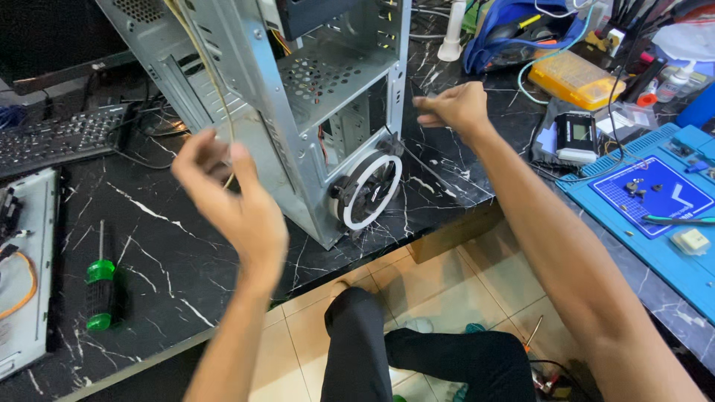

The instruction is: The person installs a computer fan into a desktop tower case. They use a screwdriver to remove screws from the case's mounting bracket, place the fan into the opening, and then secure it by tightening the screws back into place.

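Observation:
A bare silver metal computer case [298, 97] stands tilted on the black marble desk [171, 246], its open side towards me. A round black fan with a white ring [369, 190] sits at its lower front corner. My left hand [231, 197] is raised in front of the case's left side, blurred, fingers apart, holding nothing. A thin yellowish cable [216, 82] runs down the case just behind it. My right hand [454, 108] hovers just right of the case with its fingertips pinched together. I cannot make out anything between them.
A green-handled screwdriver [100, 279] lies at the desk's left, beside a flat grey panel [26, 268] and a keyboard [59, 138]. To the right are a blue work mat [648, 193] with small screws, a black-and-white device [575, 138] and a yellow box [573, 78]. The tiled floor lies below.

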